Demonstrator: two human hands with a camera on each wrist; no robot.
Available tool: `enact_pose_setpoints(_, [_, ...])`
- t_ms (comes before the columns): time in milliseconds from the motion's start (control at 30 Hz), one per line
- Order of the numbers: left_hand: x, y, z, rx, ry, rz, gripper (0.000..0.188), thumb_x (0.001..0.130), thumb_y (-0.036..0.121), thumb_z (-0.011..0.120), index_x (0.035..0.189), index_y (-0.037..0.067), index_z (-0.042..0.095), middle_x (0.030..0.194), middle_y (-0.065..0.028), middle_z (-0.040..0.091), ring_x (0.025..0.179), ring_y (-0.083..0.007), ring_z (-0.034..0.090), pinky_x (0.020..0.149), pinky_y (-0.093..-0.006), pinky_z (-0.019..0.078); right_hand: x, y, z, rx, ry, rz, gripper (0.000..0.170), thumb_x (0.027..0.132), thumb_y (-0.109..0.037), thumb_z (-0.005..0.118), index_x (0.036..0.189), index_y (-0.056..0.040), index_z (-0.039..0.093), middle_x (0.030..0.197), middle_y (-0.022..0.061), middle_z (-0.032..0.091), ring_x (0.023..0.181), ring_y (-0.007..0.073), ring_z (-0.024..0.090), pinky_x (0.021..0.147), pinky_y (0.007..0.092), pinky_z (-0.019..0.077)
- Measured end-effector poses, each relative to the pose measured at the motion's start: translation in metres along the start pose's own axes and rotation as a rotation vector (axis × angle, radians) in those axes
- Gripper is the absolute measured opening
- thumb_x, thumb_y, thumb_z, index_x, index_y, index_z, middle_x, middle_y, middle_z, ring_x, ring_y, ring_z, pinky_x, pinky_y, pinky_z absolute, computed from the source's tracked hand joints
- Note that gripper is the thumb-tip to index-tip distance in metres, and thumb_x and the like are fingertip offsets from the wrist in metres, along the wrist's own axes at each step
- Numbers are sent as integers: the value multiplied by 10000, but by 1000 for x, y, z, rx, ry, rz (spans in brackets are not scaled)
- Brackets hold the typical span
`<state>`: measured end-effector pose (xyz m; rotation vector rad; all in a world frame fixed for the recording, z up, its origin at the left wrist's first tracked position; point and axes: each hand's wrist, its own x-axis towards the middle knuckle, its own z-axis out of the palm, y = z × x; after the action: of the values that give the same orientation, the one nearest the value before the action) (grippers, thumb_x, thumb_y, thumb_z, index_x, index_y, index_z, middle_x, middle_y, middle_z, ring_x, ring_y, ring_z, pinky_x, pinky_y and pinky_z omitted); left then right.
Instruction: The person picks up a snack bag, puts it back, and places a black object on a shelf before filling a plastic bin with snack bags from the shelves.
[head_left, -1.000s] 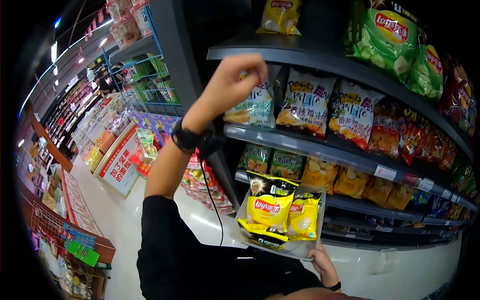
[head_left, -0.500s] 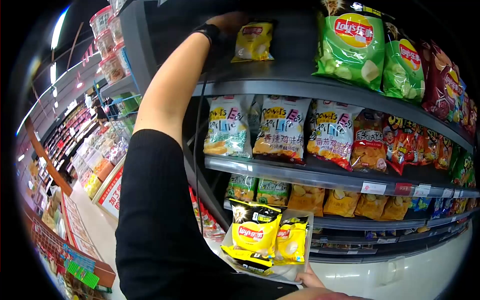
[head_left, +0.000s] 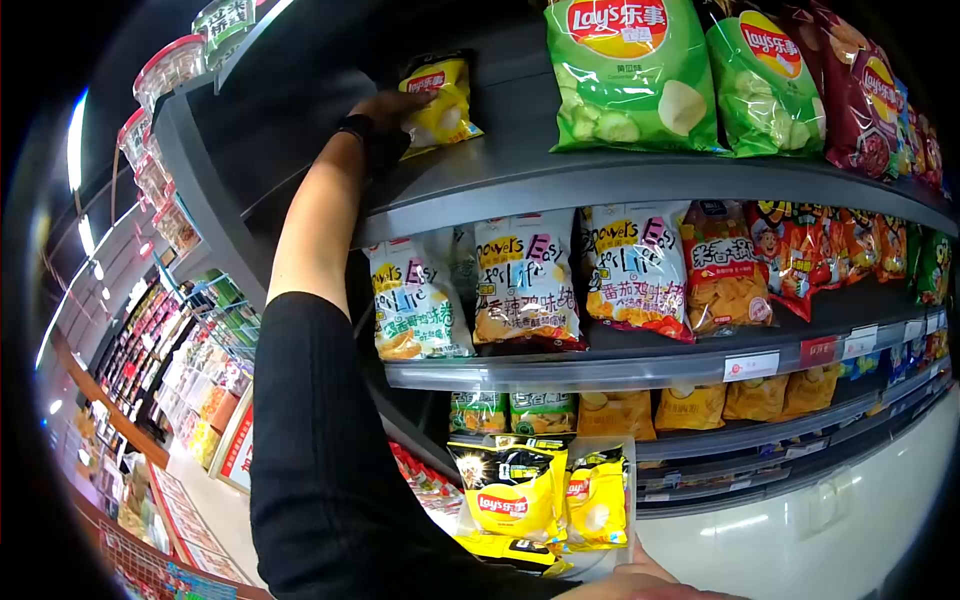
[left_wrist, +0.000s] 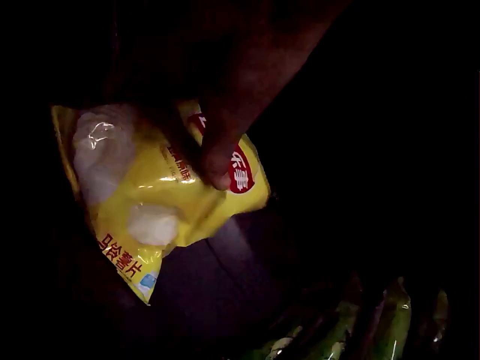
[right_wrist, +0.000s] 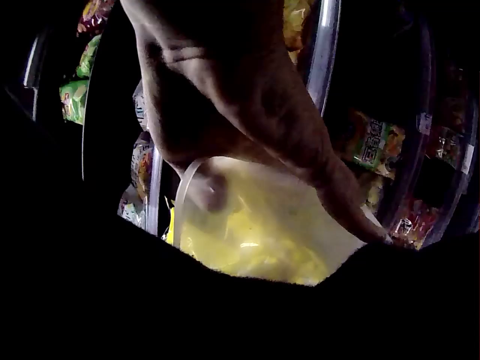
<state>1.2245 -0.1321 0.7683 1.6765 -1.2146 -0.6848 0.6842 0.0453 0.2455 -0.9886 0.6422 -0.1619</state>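
On the upper shelf, my left hand (head_left: pixel 390 108) grips a small yellow bag of potato chips (head_left: pixel 447 112) from its left side. The left wrist view shows the thumb lying across the red logo of this bag (left_wrist: pixel 161 199); the other fingers are hidden in shadow behind it. Low in front of the body, my right hand (right_wrist: pixel 247 97) holds a translucent plastic bin (right_wrist: pixel 277 217) by its rim, the thumb showing through the wall. Inside the bin are several yellow chip bags (head_left: pixel 510 497), leaning against one another.
Large green chip bags (head_left: pixel 632 85) stand to the right on the upper shelf (head_left: pixel 640 180). Beneath its front edge, a row of white snack bags (head_left: pixel 525 285) fills the middle shelf. A dark side panel (head_left: pixel 210 170) bounds the shelving on the left.
My left hand has risen from before the middle shelf to the upper shelf and taken hold of the small yellow chip bag. The head view has come closer to the shelves.
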Motion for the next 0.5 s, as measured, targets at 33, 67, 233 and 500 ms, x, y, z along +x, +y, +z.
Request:
enact_pose_setpoints(33, [-2,-1,-2,-14,0,-30,584,903,375,679,1322,14,492,1271,-135,604,1208,-152,526,1049,-263,398,-1,0,1,-3,0,-1,1051,581,80,500,1539,-65,94,1450,123,337,1301,238,375,1007,274,372])
enact_pose_setpoints(67, [14,-10,-20,209,22,47,574,894,361,694,1307,10,506,1248,-138,617,1179,-162,546,1032,-269,414,0,-1,1,-11,5,-7,1051,581,79,500,1539,-64,93,1451,123,336,1301,238,374,1008,274,371])
enact_pose_setpoints(233, [41,-29,-37,274,74,91,491,857,264,745,1241,8,575,1134,-121,676,1024,-188,640,936,-287,491,-12,8,3,-5,14,-70,1053,579,76,504,1537,-60,90,1452,124,331,1304,237,369,1014,274,364])
enact_pose_setpoints(500, [16,1,8,80,-42,53,475,803,204,795,1199,30,599,1150,-108,667,996,-208,655,891,-326,531,-32,-21,15,-36,23,-41,1046,577,74,493,1539,-47,99,1445,143,341,1279,225,376,952,230,382])
